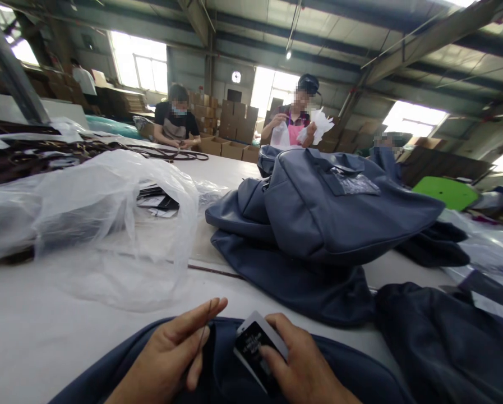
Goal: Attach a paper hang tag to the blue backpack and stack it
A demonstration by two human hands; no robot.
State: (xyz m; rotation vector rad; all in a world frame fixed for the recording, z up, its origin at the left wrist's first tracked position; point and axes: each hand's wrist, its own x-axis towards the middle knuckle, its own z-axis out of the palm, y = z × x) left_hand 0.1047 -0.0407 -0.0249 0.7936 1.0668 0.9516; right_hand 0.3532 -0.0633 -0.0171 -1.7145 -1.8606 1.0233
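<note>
The right hand [304, 367] holds a black tag [254, 345] in a closed grip, thumb on its face. Just left of it, the left hand [171, 353] pinches a thin dark cord [208, 317] between thumb and forefinger. Both hands rest over a blue bag [221, 384] at the near edge of the white tabletop [32, 325]. A pile of blue bags [327, 213] lies beyond, with a clear plastic bag [108, 224] to its left.

I'm seeing a bag [221, 377] lying nearest me on the table [24, 336], both hands resting on it: left hand [167, 359] w/ a string [204, 328] running btwn its fingers, right hand [304, 367] w/ a hang tag [255, 343] sitting in it. Pile of bags [327, 219] lying behind, centre-right. Plastic bags [108, 224] spreading to the left, cards [156, 202] lying behind them.
</note>
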